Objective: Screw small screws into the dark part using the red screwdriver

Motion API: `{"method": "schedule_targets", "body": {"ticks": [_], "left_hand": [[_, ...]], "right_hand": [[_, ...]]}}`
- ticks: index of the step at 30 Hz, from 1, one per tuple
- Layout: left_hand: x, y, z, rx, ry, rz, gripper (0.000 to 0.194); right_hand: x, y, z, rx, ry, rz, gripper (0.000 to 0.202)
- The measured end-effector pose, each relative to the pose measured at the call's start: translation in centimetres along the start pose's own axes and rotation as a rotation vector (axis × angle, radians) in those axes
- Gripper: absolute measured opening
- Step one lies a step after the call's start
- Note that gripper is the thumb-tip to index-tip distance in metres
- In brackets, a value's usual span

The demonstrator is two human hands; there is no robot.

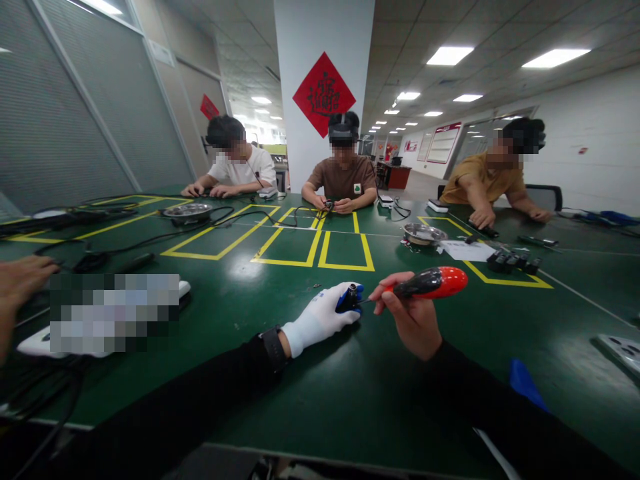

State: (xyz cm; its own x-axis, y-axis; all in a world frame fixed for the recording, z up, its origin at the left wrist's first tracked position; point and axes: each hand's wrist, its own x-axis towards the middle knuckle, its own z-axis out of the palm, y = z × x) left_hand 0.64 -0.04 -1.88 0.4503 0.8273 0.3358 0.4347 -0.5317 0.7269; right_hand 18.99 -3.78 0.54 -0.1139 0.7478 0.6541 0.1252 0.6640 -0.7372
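black sleeves (200,393) come up from both lower corners of the frame. gloved left hand (320,317), near centre, has fingers closed round a small black part (352,297). bare right hand (417,327), just right of it, pinches a red-black screwdriver (435,283), shaft pointing left at the part; can't tell if the tip is seated. best: brace the part against the green table (300,413), line up the shaft, press lightly, don't let it slip toward the glove

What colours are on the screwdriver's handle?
Glossy red and black on the screwdriver handle; the head view shows it best.
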Motion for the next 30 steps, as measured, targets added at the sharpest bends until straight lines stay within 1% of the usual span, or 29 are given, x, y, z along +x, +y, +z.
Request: {"method": "schedule_targets", "body": {"ticks": [2,4,6,11,17,19,21,23,26,30], "left_hand": [[-0.1,0.1,0.0,-0.031,-0.018,-0.038,0.05],[-0.2,0.3,0.1,-0.071,-0.065,-0.1,0.052],[-0.3,0.4,0.1,-0.085,-0.087,-0.126,0.052],[-0.2,0.7,-0.1,-0.013,0.003,-0.053,0.04],[0.0,0.5,-0.2,0.033,0.005,-0.028,0.033],[0.0,0.4,-0.2,0.041,0.005,-0.031,0.032],[0.0,0.6,-0.2,0.04,0.004,-0.026,0.031],[0.0,0.8,-0.2,0.031,0.004,-0.027,0.031],[-0.1,1.1,-0.4,0.022,-0.013,-0.021,0.029],[-0.1,1.0,-0.4,0.056,0.002,-0.009,0.028]], "right_hand": [[0.0,-0.1,0.0,-0.002,0.001,0.002,0.012],[0.0,-0.1,0.0,-0.001,0.002,0.001,0.012],[0.1,-0.1,0.0,-0.012,0.002,-0.005,0.012],[0.0,0.0,0.0,-0.048,0.013,-0.009,0.01],[0.4,-0.5,0.0,-0.113,0.079,-0.044,0.01],[0.6,-0.7,0.1,-0.045,0.046,-0.045,0.012],[0.9,-0.7,0.3,0.076,-0.005,-0.01,0.018],[1.0,-0.6,0.5,0.163,-0.029,0.034,0.025],[0.8,-0.5,0.9,0.218,-0.017,0.065,0.036],[0.4,-0.8,1.0,0.208,-0.028,0.047,0.039]]}}
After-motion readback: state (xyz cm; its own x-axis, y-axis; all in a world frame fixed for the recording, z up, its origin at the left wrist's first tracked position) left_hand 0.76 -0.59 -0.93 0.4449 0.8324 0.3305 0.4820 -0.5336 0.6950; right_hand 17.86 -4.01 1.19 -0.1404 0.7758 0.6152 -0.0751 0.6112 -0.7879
